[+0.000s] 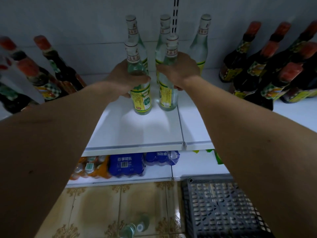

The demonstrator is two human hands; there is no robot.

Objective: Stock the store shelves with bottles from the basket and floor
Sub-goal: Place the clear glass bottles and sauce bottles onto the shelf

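- Both hands hold a clear bottle each: the left hand has its grip wrapped round the shoulder of the left clear bottle, and the right hand curls its grip round the right clear bottle, thumb showing at the side.
- Both bottles stand upright on the white shelf, or just above it; contact at the base is hard to tell. They sit side by side in front of the back row of clear bottles by the wall.
- Risk: pushed further back, the held bottles could knock that back row, which stands close behind them. Glass against glass could tip one.
- Risk: the two held bottles are nearly touching, so letting go unevenly might clink them together.
- Dark bottles with red caps crowd the shelf to the right of the held pair, and more stand to the left; a wide elbow swing could catch them.
- Open room: bare shelf lies in front of the held pair, up to the front edge.
- Below that edge, drink packs fill a lower shelf.
- On the floor, a grey basket sits right of a lying bottle, probably still to be stocked.
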